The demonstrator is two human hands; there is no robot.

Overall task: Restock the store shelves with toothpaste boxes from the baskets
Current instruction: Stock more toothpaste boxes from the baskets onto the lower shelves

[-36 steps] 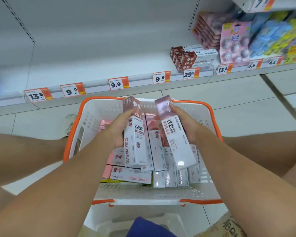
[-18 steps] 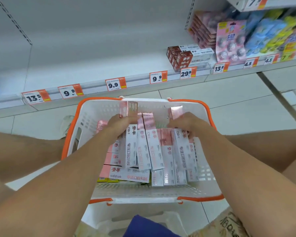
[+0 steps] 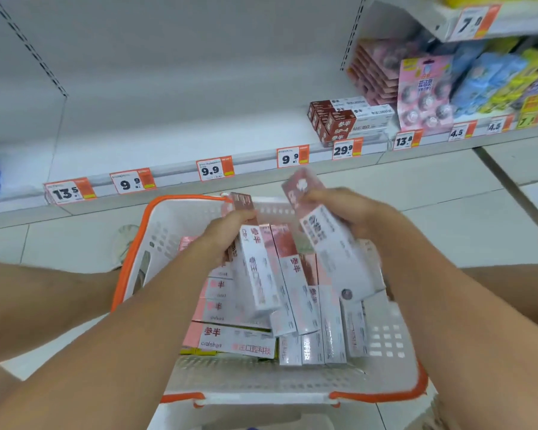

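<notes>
A person crouched before a bare store shelf (image 3: 174,144) lifts 2 toothpaste boxes out of a white basket (image 3: 168,225) with an orange rim, set on the tiled floor just below the shelf edge. The left hand (image 3: 227,234) has its fingers curled round the upper end of a pink-and-white box (image 3: 257,274), whose lower end hangs among the stock. The right hand (image 3: 351,209) grasps a second box (image 3: 330,243) near its pink top, raised higher and tilted toward the shelf; motion blur softens it. More boxes (image 3: 295,293) fill the basket, some standing on end, others lying flat at the near left. Along the shelf edge runs a row of price tags (image 3: 215,170), 3 of them reading 9.9, with nothing behind them. Further right, a short stack of dark red boxes (image 3: 339,122) sits above a 29.9 tag.

The risks from here look modest but real. Each box is held by 1 end only, so a quick swing up to the shelf could let 1 slip and fall back or onto the floor. The left box, close against its neighbours, may drag or tip them as it comes free. And with several near-identical tags, a box could easily end up behind the wrong price.
</notes>
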